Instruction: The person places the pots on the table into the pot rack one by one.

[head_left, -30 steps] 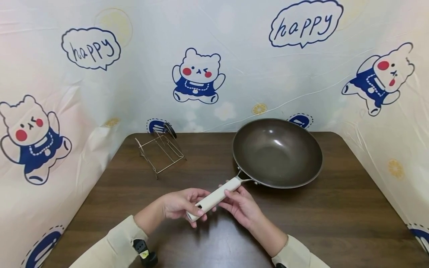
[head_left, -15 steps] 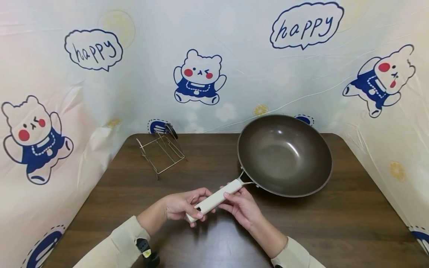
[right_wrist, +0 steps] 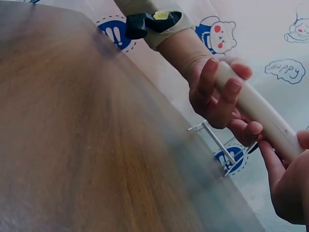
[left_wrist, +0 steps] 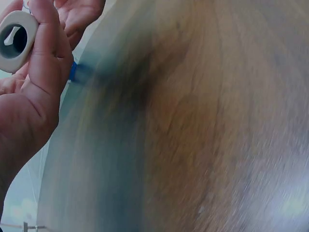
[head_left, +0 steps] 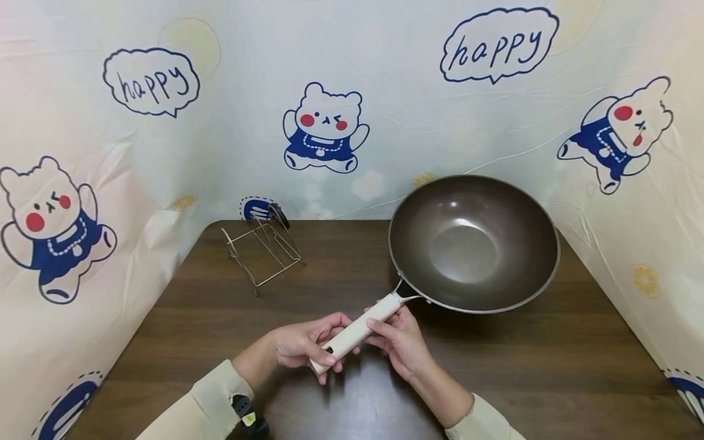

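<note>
A dark brown wok (head_left: 474, 244) with a pale cream handle (head_left: 354, 333) is held up off the table in the head view, its inside tilted towards me. My left hand (head_left: 308, 345) grips the handle's far end, thumb on top near the hanging hole. Closer to the bowl, my right hand (head_left: 404, 348) pinches the handle with the thumb above and fingers beneath. The left wrist view shows the handle's hollow end (left_wrist: 28, 54) beside the left fingers. Both hands appear along the handle (right_wrist: 265, 113) in the right wrist view; the wok's bowl is outside that view.
A thin wire rack (head_left: 279, 272) stands at the back left of the brown wooden table (head_left: 181, 342), with a black round piece (head_left: 278, 216) at its rear corner. A printed cloth (head_left: 231, 122) hangs behind and along both sides.
The wok's bowl has risen and swung a little to the right, with more of its inside showing. Both hands keep their hold on the handle. The rack stays put.
</note>
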Demonstrator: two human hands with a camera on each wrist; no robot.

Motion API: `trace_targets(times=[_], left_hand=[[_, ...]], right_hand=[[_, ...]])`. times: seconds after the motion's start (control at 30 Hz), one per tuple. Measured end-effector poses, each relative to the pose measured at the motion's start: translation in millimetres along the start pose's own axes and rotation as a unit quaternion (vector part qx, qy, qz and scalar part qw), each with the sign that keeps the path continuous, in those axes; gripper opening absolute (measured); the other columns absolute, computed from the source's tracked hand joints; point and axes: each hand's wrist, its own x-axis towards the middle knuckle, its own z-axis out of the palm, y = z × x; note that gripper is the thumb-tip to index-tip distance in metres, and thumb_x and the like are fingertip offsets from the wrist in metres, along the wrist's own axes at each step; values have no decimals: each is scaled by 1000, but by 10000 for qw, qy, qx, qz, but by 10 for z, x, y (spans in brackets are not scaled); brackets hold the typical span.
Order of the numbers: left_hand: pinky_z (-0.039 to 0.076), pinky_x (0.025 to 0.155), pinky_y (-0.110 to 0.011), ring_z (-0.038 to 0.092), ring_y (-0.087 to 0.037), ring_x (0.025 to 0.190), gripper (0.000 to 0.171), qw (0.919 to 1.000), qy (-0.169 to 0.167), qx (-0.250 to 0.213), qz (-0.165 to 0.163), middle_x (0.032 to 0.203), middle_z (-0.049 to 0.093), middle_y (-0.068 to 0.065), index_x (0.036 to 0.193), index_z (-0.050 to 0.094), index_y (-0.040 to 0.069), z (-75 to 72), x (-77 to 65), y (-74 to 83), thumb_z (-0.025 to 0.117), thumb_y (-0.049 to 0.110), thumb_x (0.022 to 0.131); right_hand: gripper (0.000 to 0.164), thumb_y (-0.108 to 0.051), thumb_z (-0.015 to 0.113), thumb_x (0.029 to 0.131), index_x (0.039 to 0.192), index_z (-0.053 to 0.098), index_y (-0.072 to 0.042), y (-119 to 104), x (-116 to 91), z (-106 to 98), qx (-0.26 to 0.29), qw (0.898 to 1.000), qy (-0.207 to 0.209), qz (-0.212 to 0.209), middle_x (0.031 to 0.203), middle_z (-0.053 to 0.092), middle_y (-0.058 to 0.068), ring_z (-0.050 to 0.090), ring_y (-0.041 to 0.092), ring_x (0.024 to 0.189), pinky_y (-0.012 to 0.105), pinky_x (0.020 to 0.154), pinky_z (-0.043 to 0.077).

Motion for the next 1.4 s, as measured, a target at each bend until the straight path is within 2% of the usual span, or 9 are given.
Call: trace_targets(times=[0.13, 0.23, 0.37, 0.43, 0.67, 0.87, 1.0, 1.2, 1.4], left_hand=[[58, 63, -34, 64, -18, 88, 61, 9999, -16, -85, 142, 127, 49, -9, 129, 27, 9, 33, 77, -71, 69, 0, 86], [58, 64, -35, 64, -19, 89, 61, 9995, 29, -123, 300, 127, 49, -9, 130, 28, 9, 56, 135, -140, 69, -2, 86], [59, 65, -38, 64, -20, 91, 61, 9982, 154, -101, 576, 128, 49, -11, 131, 29, 8, 95, 191, -226, 69, -3, 86], [59, 67, -40, 64, -21, 93, 61, 9977, 152, -84, 659, 129, 49, -12, 132, 28, 7, 108, 209, -241, 68, -2, 87], [53, 81, -57, 64, -31, 105, 64, 9969, -474, -462, 423, 137, 49, -13, 144, 23, 5, 34, 259, -190, 57, -6, 91], [48, 89, -60, 64, -33, 107, 76, 9969, -367, -579, 390, 138, 51, -13, 152, 14, 11, 13, 353, -195, 57, -7, 91], [48, 89, -60, 65, -31, 106, 80, 9971, -283, -555, 432, 131, 56, -11, 153, 11, 10, 42, 392, -199, 59, -7, 91], [51, 85, -58, 66, -28, 102, 71, 9976, 80, -409, 562, 124, 56, -11, 144, 18, 11, 109, 387, -180, 61, -7, 90], [52, 83, -58, 66, -28, 100, 58, 9966, 292, -389, 659, 121, 55, -12, 131, 26, 12, 166, 401, -201, 60, -9, 90]], right_hand=[[48, 15, 63, 81, 121, 38, 7, -10, 8, -33, -350, 9992, 5, -217, 104, 64, 14, 65, 18, 84, 34, 67, 58], [46, 15, 64, 81, 118, 40, 5, -28, 30, -82, -570, 9980, -53, -258, 101, 64, 11, 65, 17, 84, 33, 66, 58], [44, 15, 63, 81, 116, 41, -1, -58, 79, -170, -831, 9952, -438, -277, 101, 62, 9, 64, 17, 87, 35, 68, 58], [46, 15, 63, 82, 118, 39, 0, -79, 105, -206, -945, 9927, -681, -306, 102, 61, 10, 63, 17, 88, 36, 68, 58], [55, 13, 63, 82, 127, 31, 9, -145, 160, -296, -1283, 9845, -1155, -317, 104, 60, 11, 63, 17, 90, 33, 68, 58], [57, 8, 68, 82, 127, 32, 11, -170, 220, -351, -1703, 9722, -1563, -372, 104, 61, 9, 64, 17, 91, 30, 69, 56], [54, 8, 68, 83, 126, 34, 9, -204, 225, -361, -1791, 9669, -1778, -387, 106, 60, 12, 64, 18, 90, 32, 68, 57], [57, 8, 70, 83, 125, 30, 2, -275, 195, -286, -1906, 9674, -1592, -502, 112, 61, 16, 67, 25, 98, 36, 69, 58], [61, 16, 68, 79, 127, 33, 6, -312, 164, -212, -2079, 9744, -784, -351, 116, 61, 18, 63, 23, 97, 36, 66, 59]])
